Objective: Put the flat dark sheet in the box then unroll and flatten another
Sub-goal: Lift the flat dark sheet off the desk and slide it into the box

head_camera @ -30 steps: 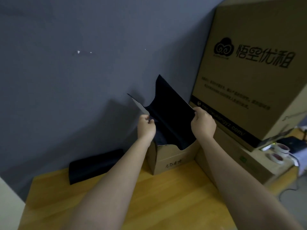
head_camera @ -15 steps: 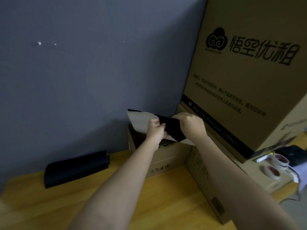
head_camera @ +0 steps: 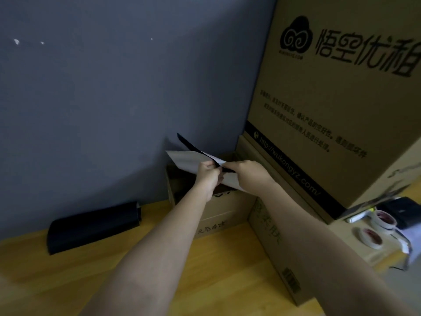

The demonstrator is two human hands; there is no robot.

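Two hands, the left hand and the right hand, were seen at the middle of the frame, each grip clenched on one dark sheet, pale on its underside, held just above one small open box. The first step was judged unfinished; lowering and release were called for next. One rolled sheet lay at lower left on the surface. Two tape rolls sat at right.
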